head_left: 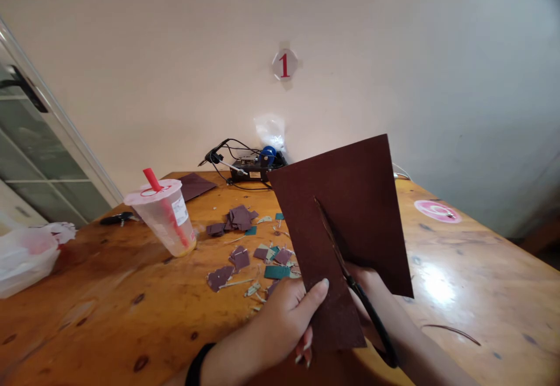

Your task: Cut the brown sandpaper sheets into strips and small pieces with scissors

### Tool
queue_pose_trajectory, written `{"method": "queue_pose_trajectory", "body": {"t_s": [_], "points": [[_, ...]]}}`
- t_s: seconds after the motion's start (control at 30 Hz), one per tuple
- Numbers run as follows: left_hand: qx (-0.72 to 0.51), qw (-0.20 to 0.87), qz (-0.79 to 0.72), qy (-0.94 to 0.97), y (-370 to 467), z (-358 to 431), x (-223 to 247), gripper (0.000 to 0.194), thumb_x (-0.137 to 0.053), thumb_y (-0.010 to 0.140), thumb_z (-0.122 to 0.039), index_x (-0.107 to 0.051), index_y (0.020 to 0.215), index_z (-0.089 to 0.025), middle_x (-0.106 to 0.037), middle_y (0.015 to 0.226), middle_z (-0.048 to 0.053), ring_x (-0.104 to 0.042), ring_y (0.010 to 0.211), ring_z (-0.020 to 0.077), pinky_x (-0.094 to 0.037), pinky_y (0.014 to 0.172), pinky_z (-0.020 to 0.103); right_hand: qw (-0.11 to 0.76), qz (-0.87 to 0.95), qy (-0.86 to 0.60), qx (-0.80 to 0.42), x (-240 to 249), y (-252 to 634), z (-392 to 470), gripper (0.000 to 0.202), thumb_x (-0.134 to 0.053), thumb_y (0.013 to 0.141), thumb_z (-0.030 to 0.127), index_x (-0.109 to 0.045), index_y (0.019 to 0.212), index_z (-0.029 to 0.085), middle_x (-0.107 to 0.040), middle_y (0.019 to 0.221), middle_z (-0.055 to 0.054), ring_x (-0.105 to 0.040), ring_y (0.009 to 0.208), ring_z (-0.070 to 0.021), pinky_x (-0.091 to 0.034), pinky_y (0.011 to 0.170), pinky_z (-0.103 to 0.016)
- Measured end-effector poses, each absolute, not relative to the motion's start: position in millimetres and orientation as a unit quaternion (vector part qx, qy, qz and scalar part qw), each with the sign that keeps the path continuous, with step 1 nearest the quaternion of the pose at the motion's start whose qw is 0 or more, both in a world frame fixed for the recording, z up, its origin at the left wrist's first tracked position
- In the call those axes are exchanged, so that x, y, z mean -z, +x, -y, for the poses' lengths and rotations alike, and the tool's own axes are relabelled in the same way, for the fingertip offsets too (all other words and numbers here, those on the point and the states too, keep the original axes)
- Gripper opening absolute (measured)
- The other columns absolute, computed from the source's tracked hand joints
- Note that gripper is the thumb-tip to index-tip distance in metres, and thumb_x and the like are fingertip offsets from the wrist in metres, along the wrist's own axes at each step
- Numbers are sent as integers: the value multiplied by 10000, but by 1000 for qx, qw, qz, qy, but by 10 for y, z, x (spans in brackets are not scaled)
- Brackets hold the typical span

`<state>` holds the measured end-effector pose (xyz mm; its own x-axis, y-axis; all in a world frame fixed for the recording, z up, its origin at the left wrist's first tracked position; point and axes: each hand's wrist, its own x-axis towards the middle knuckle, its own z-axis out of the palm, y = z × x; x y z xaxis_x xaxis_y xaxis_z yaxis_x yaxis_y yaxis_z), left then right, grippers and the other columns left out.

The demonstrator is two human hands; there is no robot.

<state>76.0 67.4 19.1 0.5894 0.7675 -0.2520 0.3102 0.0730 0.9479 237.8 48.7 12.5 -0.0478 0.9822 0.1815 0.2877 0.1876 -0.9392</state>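
Just above the wooden table (pixel 109 292), my left hand (pixel 286 322) pinched the lower edge of the dark brown sheet (pixel 345 223), thumb on its front. My right hand (pixel 371 292), mostly hidden behind the sheet, gripped black scissors (pixel 363 301) whose blades sat in a cut running up the sheet. Paper scraps (pixel 245 246) and a plastic cup (pixel 164 214) lay well beyond.

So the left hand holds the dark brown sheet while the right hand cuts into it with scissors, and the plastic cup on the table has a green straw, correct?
Not quite: the straw in the plastic cup is red, not green, as the head view shows. The rest stands: the left hand holds the dark brown sheet while the right hand cuts into it with scissors.
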Motion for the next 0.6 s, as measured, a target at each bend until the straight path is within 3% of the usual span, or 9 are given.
{"method": "queue_pose_trajectory", "body": {"t_s": [0.2, 0.43, 0.6], "points": [[-182, 602, -422, 654, 759, -682, -199, 719, -301, 732, -861, -411, 421, -222, -409, 341, -22, -363, 277, 70, -255, 292, 196, 451, 633, -498, -384, -89, 2406, -512, 279, -521, 843, 379, -648, 767, 142, -678, 748, -77, -625, 719, -230, -534, 678, -323], [-195, 608, -435, 635, 776, -696, -207, 722, -328, 669, -911, -420, 473, -223, -385, 323, -49, -345, 264, 74, -248, 278, 193, 447, 623, -502, -399, -135, 2412, -488, 394, -495, 830, 497, -652, 773, 140, -693, 742, -79, -639, 689, -241, -526, 585, -299], [-196, 615, -412, 643, 758, -674, -196, 710, -331, 725, -875, -436, 494, -213, -378, 334, -53, -337, 273, 67, -237, 284, 183, 458, 618, -483, -419, -249, 2405, -497, 296, -587, 751, 427, -678, 789, 148, -721, 810, -102, -664, 805, -294, -545, 680, -346]]}}
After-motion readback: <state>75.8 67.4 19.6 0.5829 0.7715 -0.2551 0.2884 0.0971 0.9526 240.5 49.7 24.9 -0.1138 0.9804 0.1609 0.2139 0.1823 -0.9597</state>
